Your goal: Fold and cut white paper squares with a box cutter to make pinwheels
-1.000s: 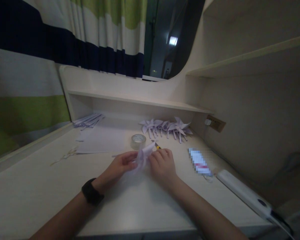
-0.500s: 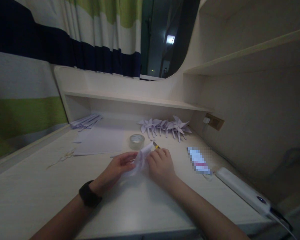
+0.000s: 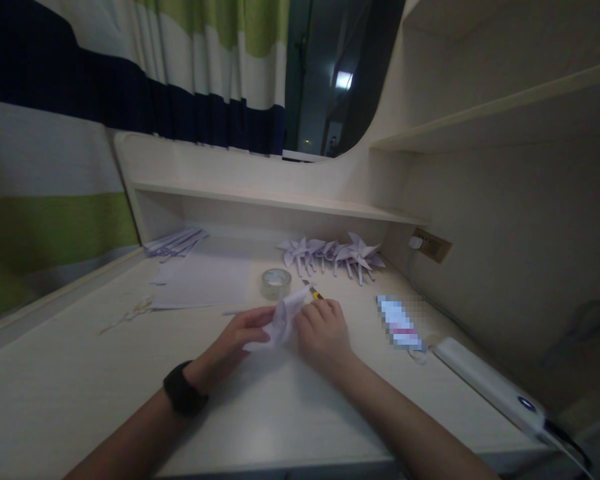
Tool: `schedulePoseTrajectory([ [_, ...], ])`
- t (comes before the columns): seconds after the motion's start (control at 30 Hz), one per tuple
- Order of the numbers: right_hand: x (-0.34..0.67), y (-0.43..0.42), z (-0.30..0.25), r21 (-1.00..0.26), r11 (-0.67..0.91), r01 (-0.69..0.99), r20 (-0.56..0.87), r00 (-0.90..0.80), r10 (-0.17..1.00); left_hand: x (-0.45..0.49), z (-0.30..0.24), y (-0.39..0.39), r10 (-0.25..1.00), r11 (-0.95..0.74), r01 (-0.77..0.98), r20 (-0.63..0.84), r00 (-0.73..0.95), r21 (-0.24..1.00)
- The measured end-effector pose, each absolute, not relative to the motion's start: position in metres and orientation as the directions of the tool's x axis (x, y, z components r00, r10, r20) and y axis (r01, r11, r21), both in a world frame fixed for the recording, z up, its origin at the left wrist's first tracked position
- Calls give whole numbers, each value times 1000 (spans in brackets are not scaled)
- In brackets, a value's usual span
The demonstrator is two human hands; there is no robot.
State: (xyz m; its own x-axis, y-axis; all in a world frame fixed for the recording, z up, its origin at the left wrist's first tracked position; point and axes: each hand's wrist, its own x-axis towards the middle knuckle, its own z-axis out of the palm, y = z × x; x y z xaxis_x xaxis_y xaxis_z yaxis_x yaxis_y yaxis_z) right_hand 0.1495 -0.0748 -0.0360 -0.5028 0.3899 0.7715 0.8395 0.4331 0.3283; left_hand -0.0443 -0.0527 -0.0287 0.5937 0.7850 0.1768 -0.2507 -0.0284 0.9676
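Observation:
A folded white paper with curled flaps is between my two hands, just above the desk. My left hand, with a black watch on its wrist, grips the paper's left side between thumb and fingers. On the paper's right side, my right hand is closed, its fingertips pressed to the paper and partly hidden. A yellow and black utility knife shows just beyond my right knuckles; its rear end is hidden behind the hand. Behind the paper sits a roll of clear tape.
Several white paper pinwheels lie at the back of the desk. White paper sheets and a pile of paper strips are at the back left. A phone and a white power strip lie to the right.
The paper has turned slightly, and its lower left corner now shows below my left fingers. More of the utility knife is visible. The view has shifted a little.

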Motion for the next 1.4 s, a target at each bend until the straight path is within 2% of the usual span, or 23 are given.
schedulePoseTrajectory([
  [0.1,150,-74,-37,326,433,840,769,-502,396,-44,-25,-55,766,-22,-229,164,621,973],
  [0.3,151,-72,-38,291,445,847,791,-475,387,-44,-21,-57,737,-78,-267,236,633,961],
  [0.67,153,-73,-37,180,479,859,828,-395,398,-45,-50,-44,747,8,-351,228,624,936],
  [0.83,153,-72,-37,190,470,862,813,-407,417,-45,-48,-43,762,-172,-249,289,580,953],
  [0.93,152,-73,-36,187,466,865,804,-407,432,-45,-45,-43,736,-201,-217,293,610,955],
  [1.07,150,-74,-36,183,477,860,806,-409,428,-43,-39,-47,699,-132,-296,301,649,946],
  [1.4,153,-70,-43,171,460,871,795,-398,459,-50,-34,-55,733,134,-361,153,663,923],
])
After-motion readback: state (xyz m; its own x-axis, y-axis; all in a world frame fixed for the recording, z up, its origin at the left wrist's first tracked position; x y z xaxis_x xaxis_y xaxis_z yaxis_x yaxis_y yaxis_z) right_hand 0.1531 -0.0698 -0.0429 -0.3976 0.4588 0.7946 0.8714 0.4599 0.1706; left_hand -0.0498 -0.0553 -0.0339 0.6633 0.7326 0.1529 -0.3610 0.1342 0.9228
